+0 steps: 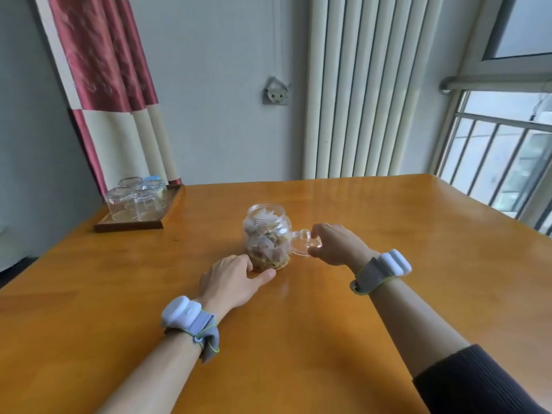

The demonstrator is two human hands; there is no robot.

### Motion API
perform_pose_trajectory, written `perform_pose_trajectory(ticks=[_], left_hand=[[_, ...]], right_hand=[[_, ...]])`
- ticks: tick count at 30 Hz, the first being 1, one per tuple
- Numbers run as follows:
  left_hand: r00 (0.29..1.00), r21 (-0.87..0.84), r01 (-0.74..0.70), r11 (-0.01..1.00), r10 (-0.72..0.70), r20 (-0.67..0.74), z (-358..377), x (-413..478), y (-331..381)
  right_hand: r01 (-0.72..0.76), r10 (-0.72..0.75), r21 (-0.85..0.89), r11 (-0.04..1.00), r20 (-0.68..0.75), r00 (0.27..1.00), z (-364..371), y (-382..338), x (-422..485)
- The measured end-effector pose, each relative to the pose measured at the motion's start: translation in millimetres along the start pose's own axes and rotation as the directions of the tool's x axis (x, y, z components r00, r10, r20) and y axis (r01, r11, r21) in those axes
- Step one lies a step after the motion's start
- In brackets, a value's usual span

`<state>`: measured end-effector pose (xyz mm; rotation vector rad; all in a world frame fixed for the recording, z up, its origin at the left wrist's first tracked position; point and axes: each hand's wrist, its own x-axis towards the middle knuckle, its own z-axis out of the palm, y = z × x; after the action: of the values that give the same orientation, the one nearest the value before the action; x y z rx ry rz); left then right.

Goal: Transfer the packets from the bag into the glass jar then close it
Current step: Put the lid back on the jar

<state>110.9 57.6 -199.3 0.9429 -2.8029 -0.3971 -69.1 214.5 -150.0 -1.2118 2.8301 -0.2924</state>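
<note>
Right hand [331, 245]: fingers curled, pinching the glass lid [300, 245] just right of the glass jar [267, 237]; lid resting or lifted, cannot tell. Left hand [233, 279]: loosely open, thumb straight, touching the jar's base on its near side. Jar upright mid-table [388, 294], mouth uncovered, packets [263, 246] filling it. Tray [134, 226] of upturned glasses [134, 201] at the far left corner.
</note>
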Motion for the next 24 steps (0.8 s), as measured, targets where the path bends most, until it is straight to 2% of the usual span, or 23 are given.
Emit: perform_pose_trajectory(ticks=[3, 7, 10, 16, 20, 24], left_hand=[[0.999, -0.062, 0.035, 0.997, -0.036, -0.022, -2, 9, -5], [0.995, -0.226, 0.053, 0.973, -0.071, -0.071, 0, 22, -11], [0.997, -0.417, 0.025, 0.909, -0.053, -0.057, 6, 30, -7], [0.991, -0.594, -0.049, 0.803, -0.037, -0.131, 21, 48, 3], [0.985, -0.672, -0.104, 0.733, -0.016, -0.17, 30, 51, 2], [0.982, -0.686, -0.145, 0.713, 0.018, -0.19, 31, 51, 6]], right_hand=[[0.004, -0.005, -0.026, 1.0, -0.032, 0.999, 1, -5, 18], [0.025, -0.026, -0.042, 0.999, -0.021, 0.999, 3, -10, 42], [0.032, -0.033, -0.037, 0.999, -0.025, 0.999, 7, -11, 60], [0.063, -0.065, -0.036, 0.997, -0.058, 0.996, 8, -6, 80], [0.081, -0.078, 0.006, 0.997, -0.197, 0.977, -11, -2, 77], [0.12, -0.076, 0.092, 0.988, -0.386, 0.919, -47, -5, 65]])
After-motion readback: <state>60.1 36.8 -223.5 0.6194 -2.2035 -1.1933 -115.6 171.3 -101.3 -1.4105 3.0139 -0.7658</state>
